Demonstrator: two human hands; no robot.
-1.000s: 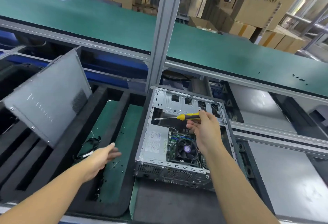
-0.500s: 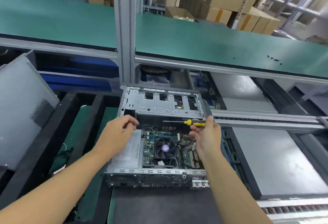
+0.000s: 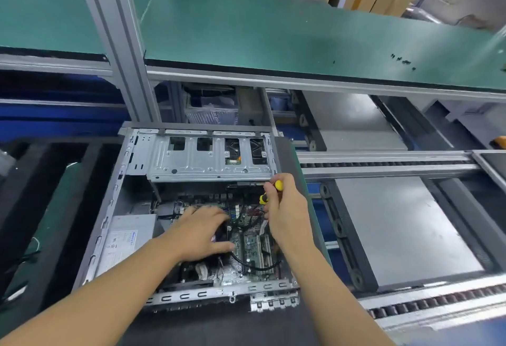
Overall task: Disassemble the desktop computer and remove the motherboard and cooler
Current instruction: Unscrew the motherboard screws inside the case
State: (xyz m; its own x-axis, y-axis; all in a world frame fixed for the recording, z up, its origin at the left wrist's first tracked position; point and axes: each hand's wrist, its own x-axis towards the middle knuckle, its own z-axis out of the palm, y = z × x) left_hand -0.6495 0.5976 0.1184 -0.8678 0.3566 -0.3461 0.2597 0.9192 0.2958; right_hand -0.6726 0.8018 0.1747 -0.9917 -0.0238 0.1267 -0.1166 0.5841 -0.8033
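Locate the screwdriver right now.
In the head view, the screwdriver is right of centre, gripped by the right hand, just below the drive cage.

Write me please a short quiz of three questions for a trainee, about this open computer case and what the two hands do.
1. Fill in: the metal drive cage sits at the ___ end of the computer case (near or far from the person).
2. True or false: the right hand grips a screwdriver with a yellow and black handle.
3. Where is the left hand? A. on the drive cage; B. inside the case, over the motherboard; C. on the screwdriver.
Key: 1 far; 2 true; 3 B.
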